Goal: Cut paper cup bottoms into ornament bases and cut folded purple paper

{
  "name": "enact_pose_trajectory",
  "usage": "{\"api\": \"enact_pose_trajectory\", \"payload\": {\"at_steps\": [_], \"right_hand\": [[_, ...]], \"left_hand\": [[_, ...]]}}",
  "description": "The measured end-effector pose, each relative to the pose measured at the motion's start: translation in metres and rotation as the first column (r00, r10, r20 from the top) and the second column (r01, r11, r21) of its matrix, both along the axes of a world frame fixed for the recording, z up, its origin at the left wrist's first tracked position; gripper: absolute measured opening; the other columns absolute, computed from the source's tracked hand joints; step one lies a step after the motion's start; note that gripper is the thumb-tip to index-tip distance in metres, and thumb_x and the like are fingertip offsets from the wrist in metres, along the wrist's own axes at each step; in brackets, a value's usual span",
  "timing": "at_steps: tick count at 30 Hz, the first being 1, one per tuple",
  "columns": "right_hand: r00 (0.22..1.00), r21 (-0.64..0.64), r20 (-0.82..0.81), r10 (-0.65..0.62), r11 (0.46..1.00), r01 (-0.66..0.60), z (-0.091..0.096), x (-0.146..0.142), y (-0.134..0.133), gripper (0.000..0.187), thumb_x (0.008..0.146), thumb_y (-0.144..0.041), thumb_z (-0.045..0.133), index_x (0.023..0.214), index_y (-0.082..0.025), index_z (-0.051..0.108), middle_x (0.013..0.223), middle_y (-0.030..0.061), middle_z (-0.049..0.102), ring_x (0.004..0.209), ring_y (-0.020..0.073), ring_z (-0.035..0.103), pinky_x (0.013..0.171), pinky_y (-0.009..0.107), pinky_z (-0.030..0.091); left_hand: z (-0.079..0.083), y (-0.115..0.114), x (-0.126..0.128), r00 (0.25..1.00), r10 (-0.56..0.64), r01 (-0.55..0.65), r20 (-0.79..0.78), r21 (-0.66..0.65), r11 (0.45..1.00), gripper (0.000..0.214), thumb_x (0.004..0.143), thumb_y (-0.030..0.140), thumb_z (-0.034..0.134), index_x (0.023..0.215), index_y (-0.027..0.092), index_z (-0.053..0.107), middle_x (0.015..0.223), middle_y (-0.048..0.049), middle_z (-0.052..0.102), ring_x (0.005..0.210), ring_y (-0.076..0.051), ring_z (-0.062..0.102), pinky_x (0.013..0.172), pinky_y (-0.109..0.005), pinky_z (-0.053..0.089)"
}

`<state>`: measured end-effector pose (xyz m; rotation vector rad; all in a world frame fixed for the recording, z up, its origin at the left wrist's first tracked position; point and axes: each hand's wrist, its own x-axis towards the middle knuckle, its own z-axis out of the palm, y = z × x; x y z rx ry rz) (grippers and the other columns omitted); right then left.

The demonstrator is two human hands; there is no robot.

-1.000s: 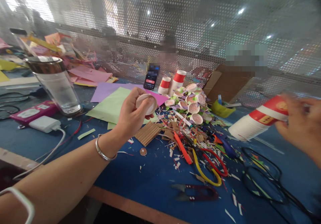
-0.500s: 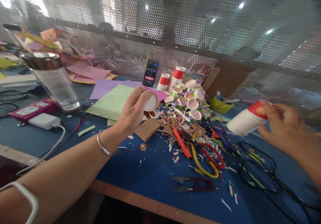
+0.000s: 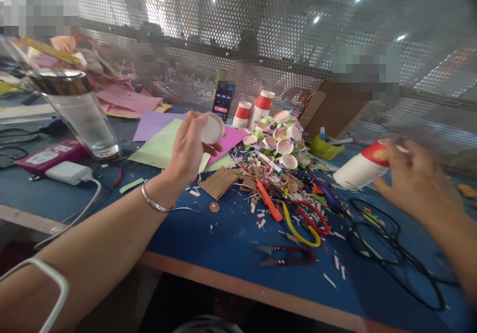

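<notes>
My left hand (image 3: 190,141) pinches a small white paper cup (image 3: 213,128), its round end turned toward me, above coloured paper sheets. On the right, a stack of nested white-and-red paper cups (image 3: 354,171) slants in the view. My right hand (image 3: 419,174) is at the red upper end of the stack, fingers around the top cup and somewhat blurred; the far fingertips are hidden. Between the hands lies a heap of cut cup bottoms (image 3: 283,146) with green and purple paper bits.
Two shorter cup stacks (image 3: 263,105) and a phone showing a timer (image 3: 222,102) stand at the back. Scissors with yellow and red handles (image 3: 303,231), thread snips (image 3: 285,255), an orange cutter (image 3: 269,201), scraps and a black cable (image 3: 395,258) lie in front. A water bottle (image 3: 84,117) stands left.
The view has shifted slightly. My left hand has moved a little left and up with the paper cup. My right hand remains at the top of the cup stack.
</notes>
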<state>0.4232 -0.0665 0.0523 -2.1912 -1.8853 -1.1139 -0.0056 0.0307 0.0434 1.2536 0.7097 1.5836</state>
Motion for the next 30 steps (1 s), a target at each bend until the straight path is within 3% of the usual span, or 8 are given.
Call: {"api": "enact_pose_trajectory", "payload": {"at_steps": [2,5,9,12,19,22,25,30], "right_hand": [[0.996,0.075,-0.025,0.083,0.994,-0.081,0.0,-0.018,-0.009,0.061,0.088,-0.035,0.057,0.142,-0.008,0.048,0.141,0.0313,0.047,0.12,0.045,0.058,0.093,0.056,0.052],[0.899,0.02,-0.154,0.41,0.911,-0.412,0.0,-0.07,-0.033,0.028,0.093,-0.034,0.053,0.117,-0.02,0.061,0.108,0.0154,0.067,0.103,0.0344,0.066,0.093,0.05,0.053],[0.633,-0.231,-0.485,0.604,0.61,-0.758,-0.005,-0.152,-0.068,0.016,0.095,-0.03,0.053,0.107,-0.03,0.063,0.096,0.0067,0.071,0.089,0.0286,0.067,0.076,0.047,0.059],[0.571,-0.364,-0.542,0.616,0.44,-0.821,-0.014,-0.187,-0.079,0.014,0.089,-0.016,0.056,0.093,-0.023,0.067,0.086,0.006,0.071,0.077,0.0266,0.067,0.072,0.048,0.06],[0.519,-0.249,-0.68,0.518,0.502,-0.828,-0.025,-0.187,-0.066,0.019,0.095,-0.016,0.046,0.089,-0.021,0.064,0.086,0.0072,0.068,0.076,0.0231,0.065,0.066,0.039,0.057],[0.429,-0.152,-0.835,0.344,0.605,-0.782,-0.013,-0.186,-0.059,0.021,0.1,-0.03,0.045,0.085,-0.023,0.058,0.077,0.0029,0.064,0.066,0.0176,0.061,0.06,0.032,0.053],[0.208,-0.045,-0.967,0.146,0.707,-0.706,-0.001,-0.19,-0.048,0.029,0.101,-0.045,0.046,0.083,-0.025,0.055,0.073,0.0004,0.064,0.061,0.0157,0.061,0.054,0.028,0.05],[-0.175,0.141,-0.984,0.043,0.79,-0.597,-0.005,-0.202,-0.02,0.026,0.096,-0.05,0.057,0.093,-0.024,0.059,0.071,-0.0004,0.066,0.06,0.0156,0.064,0.055,0.027,0.05]], "left_hand": [[0.002,0.005,-0.004,0.997,0.04,-0.039,0.058,-0.025,0.999,0.012,0.091,0.032,0.052,0.086,0.021,0.05,0.073,-0.002,0.068,0.05,-0.013,0.06,0.044,-0.025,0.045],[0.002,0.009,-0.006,0.996,0.053,-0.048,0.073,-0.068,0.997,0.012,0.09,0.032,0.052,0.087,0.021,0.051,0.073,-0.0022,0.068,0.048,-0.012,0.06,0.043,-0.025,0.043],[-0.004,0.002,0.004,0.996,-0.054,0.048,-0.072,-0.092,0.995,0.014,0.087,0.033,0.06,0.084,0.022,0.052,0.069,0.0004,0.064,0.046,-0.011,0.06,0.04,-0.022,0.042],[-0.008,-0.008,0.012,0.964,-0.216,0.196,-0.154,-0.135,0.971,0.01,0.086,0.027,0.063,0.089,0.02,0.056,0.072,-0.0001,0.066,0.05,-0.009,0.062,0.046,-0.02,0.048],[-0.007,-0.017,0.015,0.872,-0.487,0.465,-0.045,-0.234,0.854,0.017,0.084,0.028,0.069,0.088,0.02,0.055,0.08,-0.0019,0.07,0.062,-0.012,0.071,0.051,-0.02,0.053],[-0.006,-0.019,0.015,0.856,-0.517,0.5,-0.002,-0.251,0.829,0.017,0.084,0.027,0.071,0.086,0.02,0.056,0.081,-0.0021,0.07,0.065,-0.013,0.072,0.054,-0.02,0.056],[-0.007,-0.022,0.018,0.84,-0.542,0.526,0.033,-0.298,0.797,0.017,0.083,0.026,0.073,0.086,0.019,0.057,0.082,-0.0033,0.07,0.065,-0.014,0.071,0.054,-0.021,0.056],[-0.011,-0.029,0.025,0.816,-0.575,0.553,0.056,-0.361,0.751,0.019,0.078,0.023,0.075,0.086,0.018,0.058,0.079,-0.003,0.069,0.057,-0.011,0.066,0.046,-0.019,0.049]]}}
